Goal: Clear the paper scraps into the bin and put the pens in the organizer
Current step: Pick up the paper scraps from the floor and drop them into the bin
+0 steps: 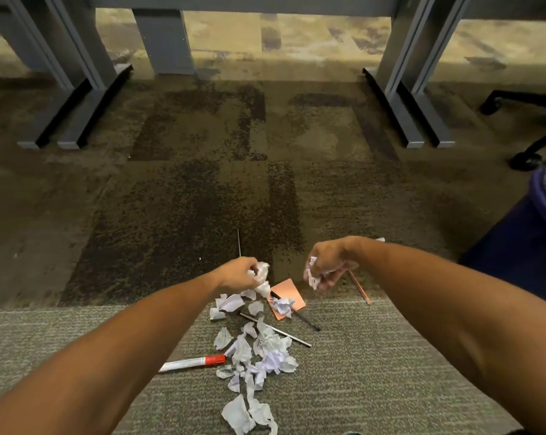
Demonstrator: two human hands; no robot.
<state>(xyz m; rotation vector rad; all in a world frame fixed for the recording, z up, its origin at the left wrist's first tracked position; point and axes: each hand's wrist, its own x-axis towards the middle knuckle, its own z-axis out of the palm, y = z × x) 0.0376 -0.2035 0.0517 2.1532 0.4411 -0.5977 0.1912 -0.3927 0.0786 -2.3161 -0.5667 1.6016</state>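
Observation:
Several white paper scraps (265,350) lie scattered on the carpet in front of me. My left hand (238,273) grips a bunch of crumpled scraps (262,274) just above the pile's far end. My right hand (328,262) holds more crumpled scraps (312,274), a little to the right. A white marker with a red cap (193,363) lies left of the pile. Two dark pens (293,335) (303,318) lie among the scraps, a thin dark pen (239,243) beyond my left hand, and a copper-coloured pen (359,287) below my right hand. A blue bin (529,243) stands at the right edge.
An orange sticky-note pad (289,296) lies under a crumpled scrap between my hands. Grey table legs (86,98) (403,98) stand at the far left and far right. Black chair casters (526,160) sit beyond the bin. No organizer is in view.

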